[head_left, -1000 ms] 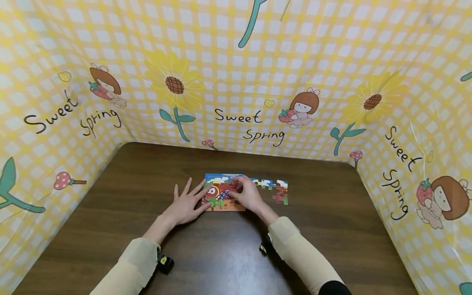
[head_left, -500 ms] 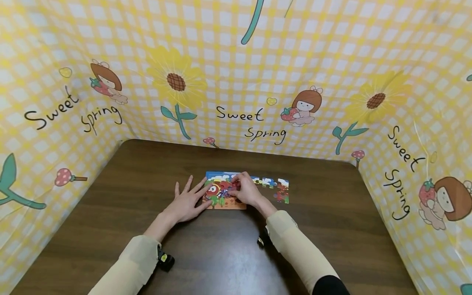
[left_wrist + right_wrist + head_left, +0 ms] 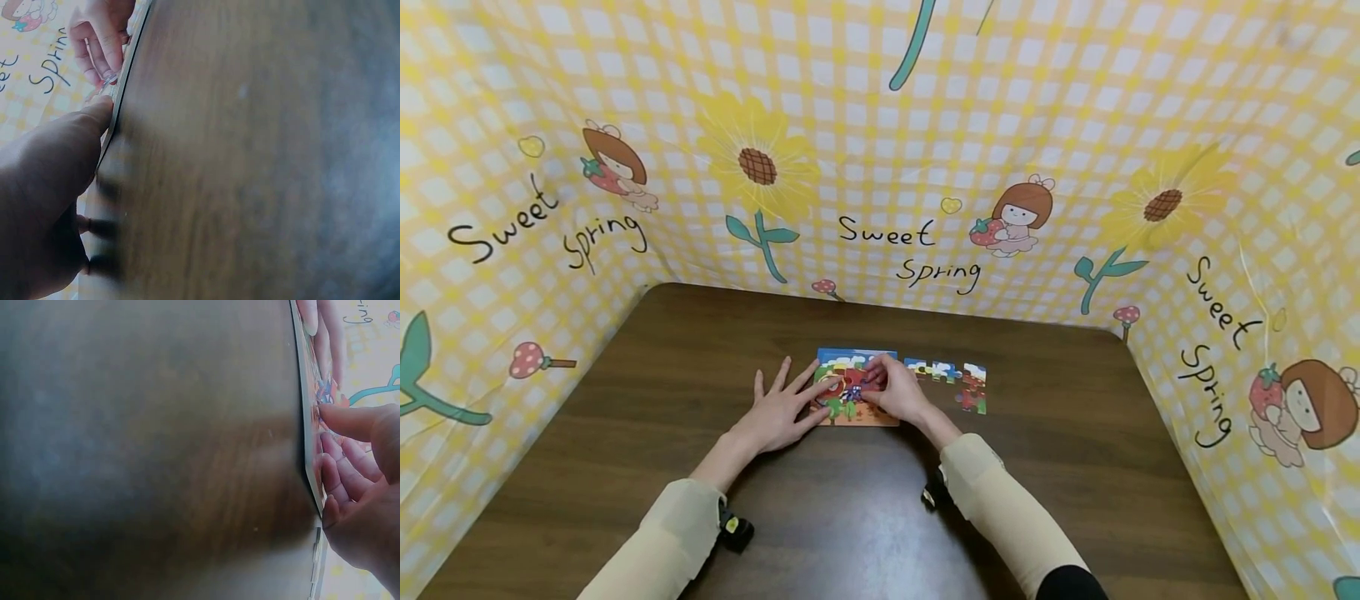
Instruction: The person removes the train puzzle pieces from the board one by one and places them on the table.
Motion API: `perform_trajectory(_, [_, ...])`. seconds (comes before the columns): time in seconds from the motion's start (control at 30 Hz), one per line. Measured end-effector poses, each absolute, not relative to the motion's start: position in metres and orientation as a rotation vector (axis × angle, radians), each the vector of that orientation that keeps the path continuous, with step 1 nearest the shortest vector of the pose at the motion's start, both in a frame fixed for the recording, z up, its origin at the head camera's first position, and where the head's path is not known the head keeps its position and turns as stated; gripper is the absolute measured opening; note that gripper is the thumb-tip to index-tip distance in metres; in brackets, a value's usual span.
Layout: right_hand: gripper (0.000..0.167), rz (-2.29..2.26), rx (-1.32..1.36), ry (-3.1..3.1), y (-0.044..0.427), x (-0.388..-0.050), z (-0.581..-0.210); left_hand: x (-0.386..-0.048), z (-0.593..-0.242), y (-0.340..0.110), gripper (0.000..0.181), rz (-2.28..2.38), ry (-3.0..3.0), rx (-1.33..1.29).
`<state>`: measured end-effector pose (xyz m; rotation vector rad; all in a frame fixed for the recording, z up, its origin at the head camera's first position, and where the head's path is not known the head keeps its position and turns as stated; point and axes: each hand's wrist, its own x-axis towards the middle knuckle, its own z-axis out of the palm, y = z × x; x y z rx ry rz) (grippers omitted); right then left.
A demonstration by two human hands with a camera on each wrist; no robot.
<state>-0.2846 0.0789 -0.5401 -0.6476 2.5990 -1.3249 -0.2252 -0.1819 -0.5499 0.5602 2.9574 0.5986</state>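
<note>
A colourful jigsaw puzzle board (image 3: 872, 417) lies flat on the table, with a blue top edge and an orange bottom strip. My left hand (image 3: 778, 417) rests across its left side, fingers spread and straight, fingertips on the picture. Over the right half, my right hand (image 3: 901, 392) pinches a puzzle piece (image 3: 326, 392) between thumb and fingers. That piece looks tilted up from the board in the right wrist view, its blue and red print partly covered by the fingers. From the left wrist, the right hand's fingers (image 3: 111, 53) show close to my left thumb.
Several loose puzzle pieces (image 3: 974, 389) lie to the right of the board, some joined or touching. The brown wooden table (image 3: 1060, 467) is bounded by a yellow checked cloth (image 3: 865, 167) at the back and sides.
My right hand has shifted slightly left over the board, uncovering more of the loose pieces beside it. The left hand stays in place.
</note>
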Motion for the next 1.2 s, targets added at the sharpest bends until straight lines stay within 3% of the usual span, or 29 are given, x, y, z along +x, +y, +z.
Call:
perform_trajectory(0.4, [0.036,-1.422,-0.605,2.551,0.077,-0.284,-0.542,-0.222,-0.549,-0.185,0.053,0.602,2.944,0.581])
perform_trajectory(0.83, [0.040,-1.524,-0.567,2.456,0.077,-0.287,-0.536,-0.224,-0.550,-0.185,0.053,0.591,2.940,0.575])
perform_trajectory(1.2, [0.043,-1.751,-0.446,2.337,0.108,-0.281,-0.533,-0.224,-0.551,-0.183,0.053,0.612,2.927,0.579])
